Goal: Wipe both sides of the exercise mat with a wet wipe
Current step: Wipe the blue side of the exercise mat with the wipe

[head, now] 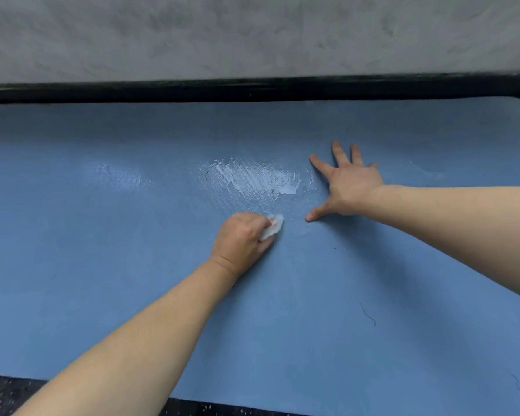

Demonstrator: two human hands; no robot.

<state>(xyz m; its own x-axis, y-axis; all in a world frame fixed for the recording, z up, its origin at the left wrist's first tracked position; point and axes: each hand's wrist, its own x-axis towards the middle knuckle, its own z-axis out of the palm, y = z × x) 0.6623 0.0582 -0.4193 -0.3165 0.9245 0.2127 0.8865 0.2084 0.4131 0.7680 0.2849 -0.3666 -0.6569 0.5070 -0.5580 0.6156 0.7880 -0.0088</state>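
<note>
The flat blue foam exercise mat (132,295) lies spread out and fills most of the view, its far edge running along a black strip (252,91) at the foot of a grey mottled wall (252,34). Near its middle a glossy wet patch (258,178) with streaked marks shows where moisture sits on the surface; the rest of the blue looks matt and dry, so by my reading only part of this side is done and the other side is yet to come.

Just below that patch, the small crumpled white wet wipe (273,226) rests on the mat, bunched under the left hand (242,243). The fingers curl round it and pinch it against the foam — a closed grip that keeps the thin sheet from sliding out while it is rubbed.

Just beside it, the right hand (347,183) lies flat on the mat, fingers straight and splayed, thumb reaching toward the wipe, holding nothing. It probably pins the light foam down so it does not creep or buckle under the wiping.

A few dark hair-like strands (368,315) lie on the nearer blue surface — likely work for later passes. Along the near edge a dark speckled floor (0,391) shows.
</note>
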